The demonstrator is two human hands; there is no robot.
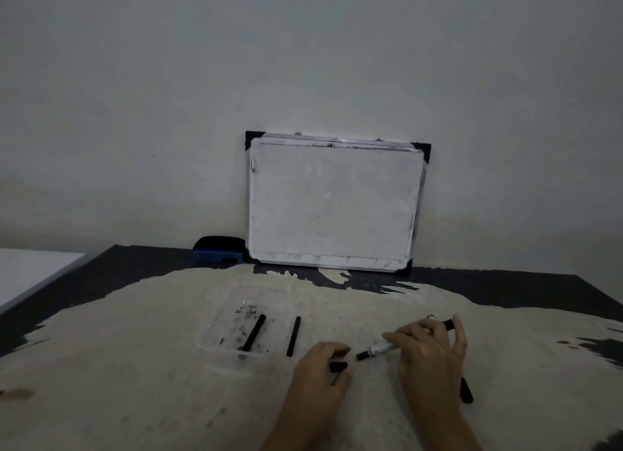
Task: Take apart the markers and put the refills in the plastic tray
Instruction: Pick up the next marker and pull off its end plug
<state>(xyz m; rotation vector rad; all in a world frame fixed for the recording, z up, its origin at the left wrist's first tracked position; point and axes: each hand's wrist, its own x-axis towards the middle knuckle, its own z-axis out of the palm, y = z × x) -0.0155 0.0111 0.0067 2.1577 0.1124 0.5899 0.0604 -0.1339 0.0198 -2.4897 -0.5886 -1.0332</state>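
Observation:
A clear plastic tray [215, 344] sits on the table, left of my hands. One black refill [253, 332] lies inside the tray. A second black refill [293, 336] lies on the table just right of the tray. My right hand [429, 352] grips a white marker [379, 349] with its black tip end pointing left. My left hand [322, 369] holds a black cap [338, 367] just left of the marker's tip, apart from it. Another black marker piece [467, 391] lies by my right wrist, partly hidden.
A small whiteboard [333, 204] leans on the wall at the back of the table. A blue eraser [219, 250] stands to its left. The table surface [135, 366] is pale with worn dark edges.

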